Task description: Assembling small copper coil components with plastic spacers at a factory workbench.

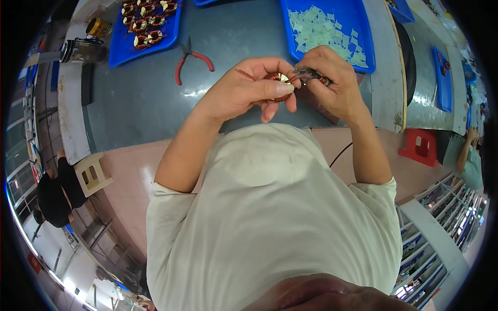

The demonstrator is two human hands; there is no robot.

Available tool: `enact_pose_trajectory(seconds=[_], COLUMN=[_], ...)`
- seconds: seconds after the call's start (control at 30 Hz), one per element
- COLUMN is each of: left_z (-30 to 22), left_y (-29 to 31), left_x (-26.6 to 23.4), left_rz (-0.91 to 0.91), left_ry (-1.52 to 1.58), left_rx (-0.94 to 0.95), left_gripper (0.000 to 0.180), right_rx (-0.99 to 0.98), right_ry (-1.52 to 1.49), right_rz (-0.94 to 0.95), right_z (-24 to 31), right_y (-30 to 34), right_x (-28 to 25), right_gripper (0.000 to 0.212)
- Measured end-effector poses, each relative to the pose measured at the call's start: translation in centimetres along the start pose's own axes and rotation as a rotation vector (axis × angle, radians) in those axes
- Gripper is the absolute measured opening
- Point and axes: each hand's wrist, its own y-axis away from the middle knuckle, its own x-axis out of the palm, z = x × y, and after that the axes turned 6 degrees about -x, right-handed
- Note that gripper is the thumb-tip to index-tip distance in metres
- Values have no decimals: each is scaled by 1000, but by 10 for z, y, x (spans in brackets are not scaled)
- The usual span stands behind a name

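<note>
A: So how far along is this one?

B: Mid-piece, by the look of it. Biggest first: the grey counter (233,41) is smooth and a bit shiny. The blue right tray (359,15) holds a loose heap of pale squares (319,31), thin and flat, so plenty of those are left. The blue left tray (120,54) holds a batch of wound coils (139,26); no telling if they're finished or waiting their turn.

A: Anything being held?

B: Yep, both sides busy. The left hand (249,85) pinches a copper coil (280,98) up over the counter's near edge, and the right hand (334,75) is wrapped around dark-nosed pliers (310,74).

A: Any spare tool?

B: Red-handled pliers (189,53), lying spread on the counter, dark metal nose, slick-looking grips. Untouched.

A: And the coil itself?

B: Chunky ring, tight ribbed winding, cream patch (283,77) like the tray ones. Winding looks done. Copper wire ends (246,74) stick out: the left ones free and stiff-looking, the right ones at the pliers' nose. Biting or just touching? Too small to tell. Those ends are probably what's left.
</note>
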Motion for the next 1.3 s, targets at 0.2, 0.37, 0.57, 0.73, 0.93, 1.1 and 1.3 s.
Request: enact_pose_trajectory(seconds=[0.2,0.37,0.57,0.73,0.93,1.1,1.3], left_z=[-3,-1,7,12,12,2,6], left_y=[3,4,3,-10,-7,-6,-4], left_x=[0,0,-8,-6,-3,1,0], left_rz=[-25,-10,-14,12,-33,-75,-76], left_ry=[-86,-66,-41,159,50,-21,-24], left_rx=[-80,-143,-160,-12,-97,-90,-96], left_gripper=[24,22,23,22,23,24,24], right_rx=[-44,-58,-141,-164,-146,0,-88], right_ry=[23,41,223,412,385,312,334], right_rz=[64,102,91,-208,-53,-125,-94], right_z=[-1,3,-5,-10,-13,-14,-4], right_y=[2,6,7,7,10,18,13], right_x=[-2,-1,3,16,0,-2,9], right_gripper=[21,23,28,28,30,34,33])
